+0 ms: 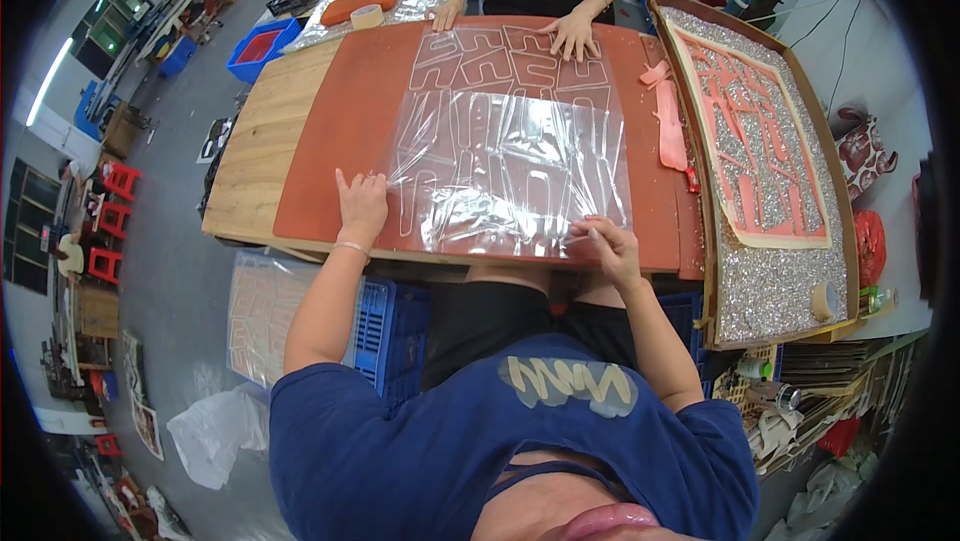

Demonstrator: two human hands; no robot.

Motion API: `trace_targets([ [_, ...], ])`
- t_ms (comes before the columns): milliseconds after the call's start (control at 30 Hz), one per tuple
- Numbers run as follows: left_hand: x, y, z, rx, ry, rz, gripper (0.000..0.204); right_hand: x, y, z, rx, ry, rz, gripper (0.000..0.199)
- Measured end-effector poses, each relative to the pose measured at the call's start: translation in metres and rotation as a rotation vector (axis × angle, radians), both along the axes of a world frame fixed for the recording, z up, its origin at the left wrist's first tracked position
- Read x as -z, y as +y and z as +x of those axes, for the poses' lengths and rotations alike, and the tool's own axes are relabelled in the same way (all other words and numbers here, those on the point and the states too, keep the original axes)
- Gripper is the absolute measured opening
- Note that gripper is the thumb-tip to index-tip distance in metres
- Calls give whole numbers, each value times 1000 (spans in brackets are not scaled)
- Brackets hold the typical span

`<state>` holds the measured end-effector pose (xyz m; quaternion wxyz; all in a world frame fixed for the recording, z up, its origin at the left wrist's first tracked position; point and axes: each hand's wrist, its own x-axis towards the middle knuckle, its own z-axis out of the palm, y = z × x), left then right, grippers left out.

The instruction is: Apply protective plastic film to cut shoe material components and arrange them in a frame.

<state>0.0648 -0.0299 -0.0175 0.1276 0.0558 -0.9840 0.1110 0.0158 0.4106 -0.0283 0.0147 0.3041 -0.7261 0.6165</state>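
A clear plastic film (500, 181) covers the near part of a transparent sheet with cut-out outlines (480, 59) on a red-brown mat (335, 141). My left hand (362, 211) is at the film's left edge, its fingers closed there, with creases running out from the fingertips. At the near right corner, my right hand (611, 249) pinches the film between thumb and fingers; folds fan out from that grip. Across the table a co-worker's hand (573, 36) lies spread on the far right of the sheet. The co-worker's other hand (447, 17) rests at its far left.
Right of the mat stands a shallow tray (712, 286) with glittery lining and a pink cut-out frame. Pink strips (670, 126) lie beside it. A tape roll (368, 17) sits far left. Below the table are a blue crate (372, 331) and another patterned sheet (262, 316).
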Motion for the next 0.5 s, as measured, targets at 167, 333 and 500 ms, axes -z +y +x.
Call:
trace_targets([
  [167, -26, 47, 114, 16, 42, 20, 18, -14, 40, 82, -83, -54, 3, 20],
  [333, -45, 85, 215, -66, 36, 132, 20, -21, 70, 146, -128, -228, -154, 19],
  [500, -28, 83, 209, -84, 61, 168, 24, -32, 75, 138, -168, -97, -126, 18],
])
